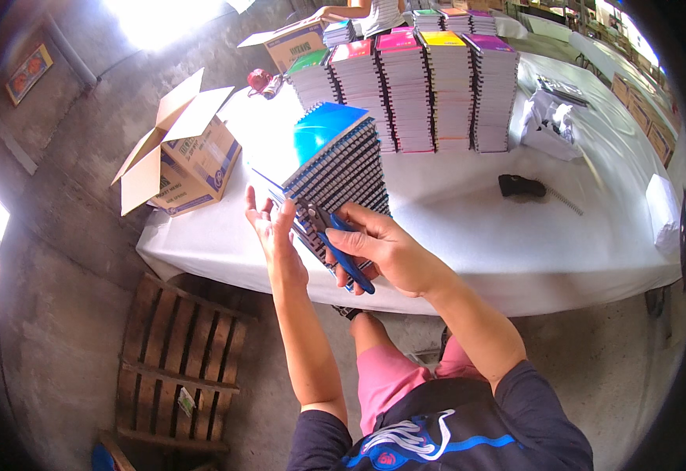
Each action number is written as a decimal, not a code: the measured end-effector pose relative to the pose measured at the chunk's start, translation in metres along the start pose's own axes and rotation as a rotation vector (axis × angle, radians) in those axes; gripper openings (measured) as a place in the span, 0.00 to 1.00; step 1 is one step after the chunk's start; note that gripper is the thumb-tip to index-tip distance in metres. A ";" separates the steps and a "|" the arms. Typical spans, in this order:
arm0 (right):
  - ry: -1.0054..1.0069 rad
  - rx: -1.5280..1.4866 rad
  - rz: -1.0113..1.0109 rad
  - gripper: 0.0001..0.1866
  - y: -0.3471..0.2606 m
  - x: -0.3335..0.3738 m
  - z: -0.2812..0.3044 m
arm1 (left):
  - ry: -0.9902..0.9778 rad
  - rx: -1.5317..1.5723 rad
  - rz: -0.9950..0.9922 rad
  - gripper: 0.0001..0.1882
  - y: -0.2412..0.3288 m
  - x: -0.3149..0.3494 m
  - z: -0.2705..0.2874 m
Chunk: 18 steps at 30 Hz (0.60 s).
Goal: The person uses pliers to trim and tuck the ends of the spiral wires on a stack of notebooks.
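Observation:
In front of me at the table's near edge is a tall stack of blue-covered spiral-bound notebooks (341, 161), their black coil bindings facing me. My right hand (394, 250) is wrapped round a pair of pliers (350, 265) with blue handles. The dark jaws of the pliers lie against the coil side of the stack, near its left corner. Beside that corner my left hand (278, 242) is raised, fingers apart and nothing in it. Whether its fingertips touch the notebooks, I cannot tell.
Several notebook stacks (405, 94) stand behind on the white-covered table (453, 235). An open cardboard box (194, 165) is at left. A black object with a loose coil (522, 187) and a white container (548, 125) lie right. A wooden pallet (178, 361) is below left; a person (382, 17) stands beyond.

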State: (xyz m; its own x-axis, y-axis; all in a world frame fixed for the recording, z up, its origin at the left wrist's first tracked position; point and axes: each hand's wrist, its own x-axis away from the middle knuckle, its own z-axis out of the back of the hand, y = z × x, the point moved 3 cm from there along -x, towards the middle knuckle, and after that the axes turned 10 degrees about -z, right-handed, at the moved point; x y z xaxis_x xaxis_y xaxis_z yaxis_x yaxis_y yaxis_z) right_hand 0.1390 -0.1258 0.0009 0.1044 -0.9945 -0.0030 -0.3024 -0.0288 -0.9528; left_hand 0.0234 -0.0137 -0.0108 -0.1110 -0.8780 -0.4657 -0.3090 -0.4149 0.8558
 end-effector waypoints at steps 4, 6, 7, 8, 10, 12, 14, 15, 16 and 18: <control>0.432 0.646 0.478 0.20 0.000 0.005 -0.001 | -0.003 -0.009 0.003 0.54 0.002 -0.002 -0.001; 0.778 1.063 0.641 0.22 -0.006 0.017 -0.006 | 0.025 -0.021 0.018 0.53 0.006 -0.002 0.001; 0.799 1.093 0.653 0.21 -0.006 0.017 -0.008 | 0.028 -0.036 0.014 0.53 0.008 -0.002 0.002; 0.804 1.105 0.672 0.21 -0.008 0.017 -0.010 | 0.029 -0.040 0.001 0.53 0.009 -0.004 0.003; 0.821 1.130 0.703 0.21 -0.013 0.017 -0.013 | 0.025 -0.045 -0.017 0.53 0.009 -0.007 0.001; 0.815 1.146 0.681 0.21 -0.013 0.013 -0.014 | 0.026 -0.042 -0.017 0.54 0.011 -0.010 0.000; 0.793 1.143 0.652 0.20 -0.014 0.011 -0.014 | 0.024 -0.043 -0.016 0.54 0.013 -0.012 -0.003; 0.774 1.132 0.631 0.19 -0.014 0.011 -0.014 | 0.022 -0.045 -0.011 0.54 0.012 -0.011 -0.005; 0.755 1.121 0.610 0.18 -0.013 0.011 -0.013 | 0.019 -0.047 -0.006 0.54 0.012 -0.011 -0.007; 0.696 1.048 0.624 0.15 -0.011 0.010 -0.013 | 0.014 -0.034 0.001 0.55 0.012 -0.010 -0.009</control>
State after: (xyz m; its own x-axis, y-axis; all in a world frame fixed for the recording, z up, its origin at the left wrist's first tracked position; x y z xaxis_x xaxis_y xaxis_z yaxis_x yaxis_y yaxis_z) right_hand 0.1312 -0.1369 0.0154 -0.3610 -0.6699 -0.6487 0.7458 0.2103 -0.6321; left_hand 0.0291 -0.0118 0.0062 -0.0977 -0.8814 -0.4622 -0.2763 -0.4221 0.8634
